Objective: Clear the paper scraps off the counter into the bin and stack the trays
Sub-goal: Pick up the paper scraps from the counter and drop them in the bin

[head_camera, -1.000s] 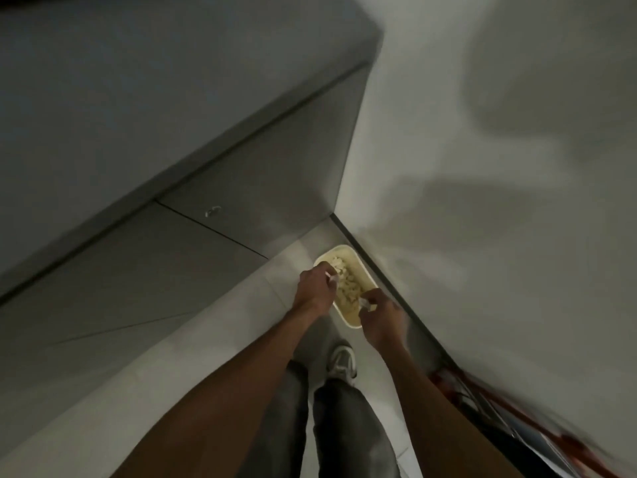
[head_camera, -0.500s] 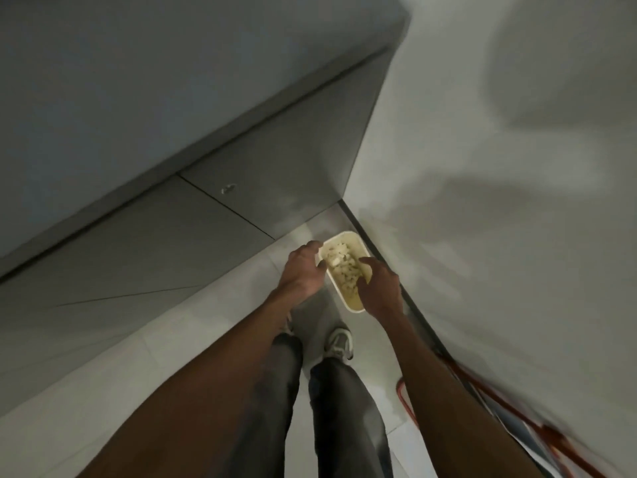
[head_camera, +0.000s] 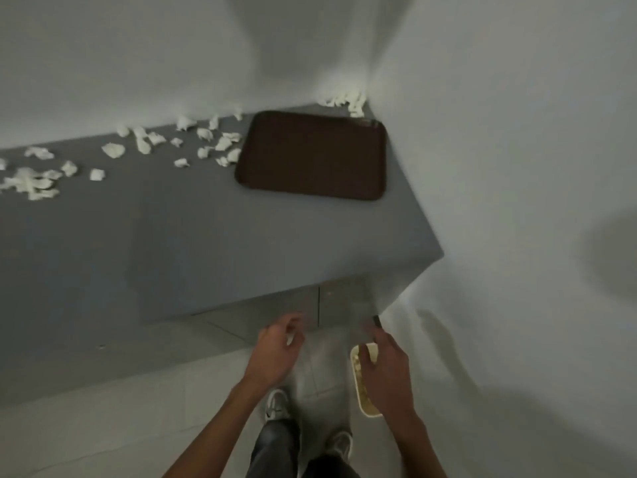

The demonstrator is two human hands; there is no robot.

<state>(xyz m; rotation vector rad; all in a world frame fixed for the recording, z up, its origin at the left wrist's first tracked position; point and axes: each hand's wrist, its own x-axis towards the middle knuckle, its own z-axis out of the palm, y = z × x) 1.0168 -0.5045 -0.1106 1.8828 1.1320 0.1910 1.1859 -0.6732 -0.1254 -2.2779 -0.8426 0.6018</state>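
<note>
Counter (head_camera: 172, 236) ahead: paper scraps (head_camera: 206, 143) lie up-left, nearer the left hand (head_camera: 279, 350), curled, contents unclear; right hand (head_camera: 387, 370) slack above bin (head_camera: 370, 414).

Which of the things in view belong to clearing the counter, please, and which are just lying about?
Job: paper scraps, brown tray, bin, counter.
Not part of it: cabinet doors, shoes.

Dim, soft-focus wide-angle view; motion blur, heavy shadows on walls.
</note>
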